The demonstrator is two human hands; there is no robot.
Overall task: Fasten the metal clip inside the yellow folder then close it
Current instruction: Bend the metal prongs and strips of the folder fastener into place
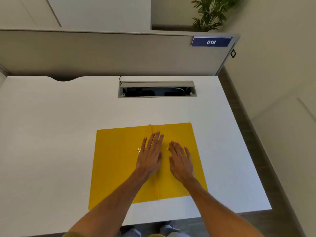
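Note:
The yellow folder (116, 161) lies open and flat on the white desk, its centre fold running away from me. A small metal clip (137, 150) shows on the left leaf, partly hidden by my left hand. My left hand (151, 154) rests flat, fingers spread, over the fold and the clip's right end. My right hand (180, 157) lies palm down on the right leaf, fingers together and slightly bent. Neither hand holds anything.
The white desk (51, 134) has a grey cable hatch (157, 89) open at the back. A grey partition (102, 52) with a blue sign reading 018 (211, 42) stands behind it. The desk's right edge drops to dark flooring (266, 151).

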